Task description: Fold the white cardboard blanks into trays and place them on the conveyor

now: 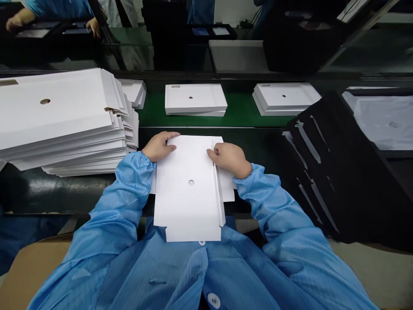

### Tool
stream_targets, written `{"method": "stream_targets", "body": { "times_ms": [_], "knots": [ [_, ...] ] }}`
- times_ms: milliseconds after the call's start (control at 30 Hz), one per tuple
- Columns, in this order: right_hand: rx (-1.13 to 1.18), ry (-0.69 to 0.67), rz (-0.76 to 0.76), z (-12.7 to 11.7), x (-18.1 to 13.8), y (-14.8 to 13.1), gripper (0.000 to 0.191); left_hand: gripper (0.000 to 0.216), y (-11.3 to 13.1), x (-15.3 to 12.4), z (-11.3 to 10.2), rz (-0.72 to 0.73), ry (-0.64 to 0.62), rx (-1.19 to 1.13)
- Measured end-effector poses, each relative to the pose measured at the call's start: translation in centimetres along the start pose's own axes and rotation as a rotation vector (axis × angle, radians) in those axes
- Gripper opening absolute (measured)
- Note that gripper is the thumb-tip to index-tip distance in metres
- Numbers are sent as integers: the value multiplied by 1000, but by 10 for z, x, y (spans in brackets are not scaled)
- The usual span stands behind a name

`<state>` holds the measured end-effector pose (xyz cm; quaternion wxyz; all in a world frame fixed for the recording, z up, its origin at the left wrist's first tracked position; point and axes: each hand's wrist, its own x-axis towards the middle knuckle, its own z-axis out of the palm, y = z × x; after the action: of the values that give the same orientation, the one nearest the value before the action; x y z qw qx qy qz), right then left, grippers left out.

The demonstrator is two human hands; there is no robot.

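Note:
A white cardboard box blank [187, 202] with a small round hole lies in front of me, its near flap reaching over the bench edge. My left hand [160, 146] holds its far left corner, thumb on top and fingers at the edge. At the far right, my right hand [230, 158] is closed on the blank's side flap, fingers curled and thumb pressing the edge. That right side stands partly folded up. Another white sheet [228, 185] shows from beneath the blank on both sides.
A tall pile of flat white blanks [64, 112] stands at left. Folded white boxes [195, 98] and more boxes [285, 98] sit on the green belt [240, 103] ahead. Black slotted foam [348, 181] lies at right. Across the line, a co-worker's hand [93, 27] shows.

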<state>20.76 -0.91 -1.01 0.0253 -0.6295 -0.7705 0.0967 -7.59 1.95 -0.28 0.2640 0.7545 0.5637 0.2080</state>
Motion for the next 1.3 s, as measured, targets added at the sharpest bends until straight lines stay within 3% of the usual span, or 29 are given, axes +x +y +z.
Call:
{"method": "stream_targets", "body": {
  "times_ms": [333,767,933,1300],
  "knots": [
    [-301,31,-86,-3,-9,-12,44,51,-13,-7,18,40,27,-8],
    [-493,-87,-201,0,-2,-14,44,52,-11,-13,29,100,6,-64],
    [-520,-128,-193,-2,2,-19,41,49,-12,-15,30,136,25,-121],
    [-436,-34,-114,-18,-22,-14,49,46,-12,-21,27,184,96,-258]
  ]
}}
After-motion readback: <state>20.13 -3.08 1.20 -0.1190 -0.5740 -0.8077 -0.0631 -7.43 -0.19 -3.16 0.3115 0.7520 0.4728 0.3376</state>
